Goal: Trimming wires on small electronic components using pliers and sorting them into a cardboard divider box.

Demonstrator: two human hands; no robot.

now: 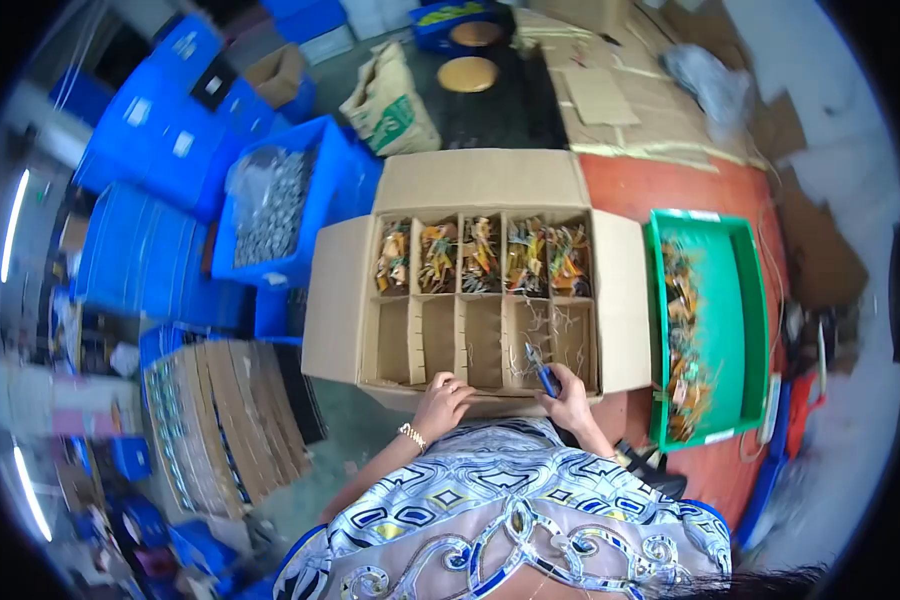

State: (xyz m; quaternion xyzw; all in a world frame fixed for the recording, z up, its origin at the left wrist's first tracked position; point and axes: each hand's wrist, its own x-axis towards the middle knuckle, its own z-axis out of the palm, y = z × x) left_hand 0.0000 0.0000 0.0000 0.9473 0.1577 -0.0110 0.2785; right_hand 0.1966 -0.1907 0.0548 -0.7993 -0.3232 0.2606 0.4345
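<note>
Blue-handled pliers (541,370) clamped in right hand (570,400), tips pointing up-left into box (485,300), left hand (442,400) resting loosely curled on box edge.

Your right hand (570,400) grips pliers (542,372) with blue, smooth plastic handles and dull metal tips. Your left hand (440,398) rests on the matt brown cardboard of the divided box (485,180), whose paper surface looks dry and slightly rough. The green tray (755,310) is glossy moulded plastic. The worktop (660,185) shows a smooth reddish finish. Your wrist carries a shiny gold-coloured metal bracelet (411,435).
</note>
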